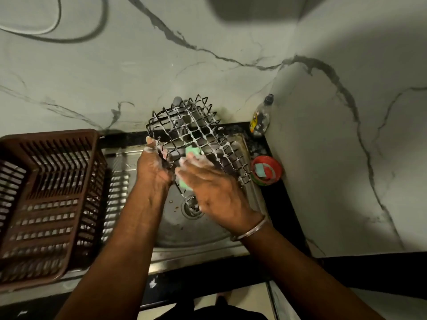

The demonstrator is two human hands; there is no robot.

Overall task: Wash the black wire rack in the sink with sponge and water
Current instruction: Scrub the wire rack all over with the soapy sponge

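Note:
The black wire rack (196, 132) is tilted up over the steel sink (175, 227), its grid streaked with white soap foam. My left hand (153, 165) grips the rack's near left edge, fingers hooked through the wires. My right hand (208, 188) presses a green sponge (193, 151) flat against the rack's near side; part of the sponge shows below the palm. Both hands are soapy. The tap (178, 102) stands behind the rack, mostly hidden by it. No running water is visible.
A brown plastic dish basket (46, 204) sits on the drainboard at the left. A red round soap tub (266, 170) and a clear bottle (261, 118) stand on the black counter at the right, against the marble wall. The drain (191, 207) lies under my right hand.

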